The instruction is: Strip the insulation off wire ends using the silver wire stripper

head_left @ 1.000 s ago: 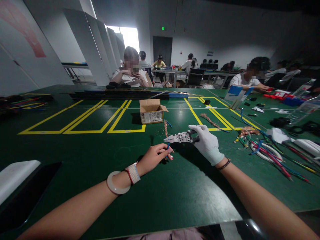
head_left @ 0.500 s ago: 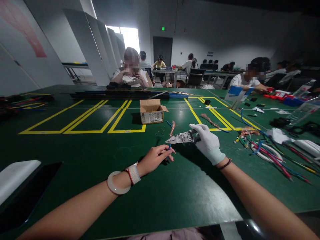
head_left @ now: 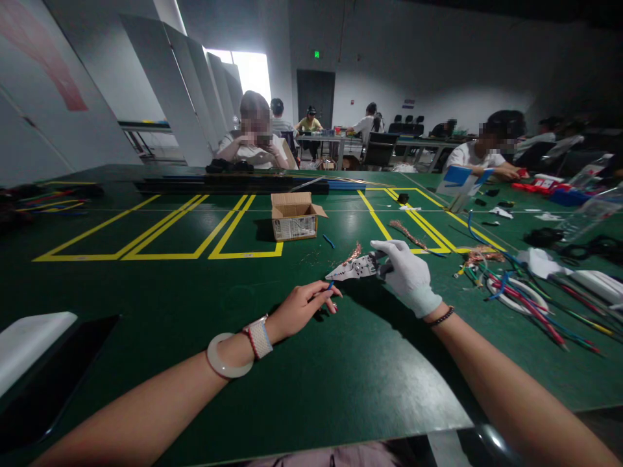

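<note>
My left hand (head_left: 311,303), bare, pinches a short length of blue wire (head_left: 331,285) between its fingers. Frayed copper strands (head_left: 354,253) stick up just behind the tool's jaws; whether they belong to the pinched wire is hard to tell. In a white glove, my right hand (head_left: 403,275) grips a wire stripper (head_left: 355,268), its pointed jaws aimed left, with the tip at the blue wire. Whether the jaws are closed on the wire cannot be made out. Beyond the tool lies a blue offcut (head_left: 329,241) on the green table (head_left: 272,383).
An open cardboard box (head_left: 294,227) stands beyond my hands. To the right lie a copper strand bundle (head_left: 406,232) and a heap of coloured wires (head_left: 530,305). At left are a black tablet-like slab (head_left: 63,376) and a white object (head_left: 34,344). People sit across the table.
The copper strands have tipped from upright to leaning right, away from the blue offcut. The wire stripper and both hands have barely shifted.
</note>
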`<state>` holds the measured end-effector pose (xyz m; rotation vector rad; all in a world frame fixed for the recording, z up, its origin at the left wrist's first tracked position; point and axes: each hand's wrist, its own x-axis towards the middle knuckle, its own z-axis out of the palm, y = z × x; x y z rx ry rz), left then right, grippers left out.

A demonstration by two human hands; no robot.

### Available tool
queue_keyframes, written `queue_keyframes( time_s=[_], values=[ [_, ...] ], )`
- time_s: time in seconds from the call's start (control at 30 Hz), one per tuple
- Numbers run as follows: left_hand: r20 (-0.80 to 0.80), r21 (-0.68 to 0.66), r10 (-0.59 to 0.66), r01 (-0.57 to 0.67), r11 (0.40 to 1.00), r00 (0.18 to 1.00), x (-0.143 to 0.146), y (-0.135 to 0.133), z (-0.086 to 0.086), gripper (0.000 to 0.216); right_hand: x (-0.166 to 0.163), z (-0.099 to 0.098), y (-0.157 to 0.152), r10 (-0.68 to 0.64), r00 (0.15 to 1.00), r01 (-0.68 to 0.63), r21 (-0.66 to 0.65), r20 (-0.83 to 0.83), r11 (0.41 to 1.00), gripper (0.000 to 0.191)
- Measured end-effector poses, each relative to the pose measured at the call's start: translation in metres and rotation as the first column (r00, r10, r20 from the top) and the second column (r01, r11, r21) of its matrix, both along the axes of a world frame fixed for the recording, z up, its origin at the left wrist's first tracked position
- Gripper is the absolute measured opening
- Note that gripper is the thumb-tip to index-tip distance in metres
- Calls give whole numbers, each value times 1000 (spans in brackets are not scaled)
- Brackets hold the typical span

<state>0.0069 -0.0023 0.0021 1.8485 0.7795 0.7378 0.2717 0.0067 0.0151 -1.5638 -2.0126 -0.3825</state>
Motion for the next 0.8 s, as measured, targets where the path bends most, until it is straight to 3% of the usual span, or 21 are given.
queue_keyframes(
  time_s=[0.43,0.6,0.7,0.8],
  values=[
    [-5,96,29,-28,995,1000,1,5,-6,29,12,0,5,-42,990,28,102,132,994,62],
    [-8,122,21,-19,992,1000,0,7,-8,29,17,1,6,-20,989,0,135,150,991,55],
    [-80,227,56,-36,973,995,-1,7,-7,31,19,2,6,-17,986,-8,152,165,988,50],
    [-175,373,182,-106,922,968,-2,7,-6,22,19,3,6,-23,982,-5,150,186,989,50]
  ],
)
